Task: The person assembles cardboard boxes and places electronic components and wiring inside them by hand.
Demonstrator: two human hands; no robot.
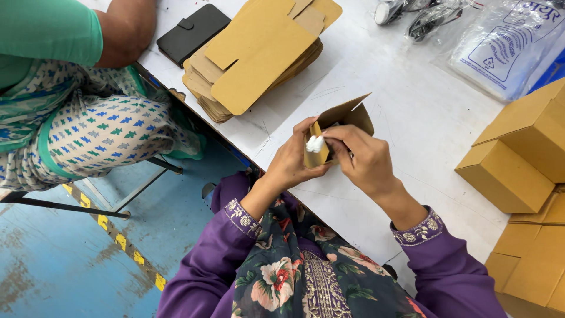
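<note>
My left hand grips a small brown cardboard box from its left side, above the white table. The box's flaps stand open at the top. My right hand is at the box's right side, its fingers curled over the opening. A small white object sits between the fingertips of both hands at the box's edge. What lies inside the box is hidden by my fingers.
A stack of flat unfolded cardboard blanks lies at the back left beside a black wallet. Closed brown boxes pile at the right. Clear plastic bags lie at the back right. Another person sits at the left.
</note>
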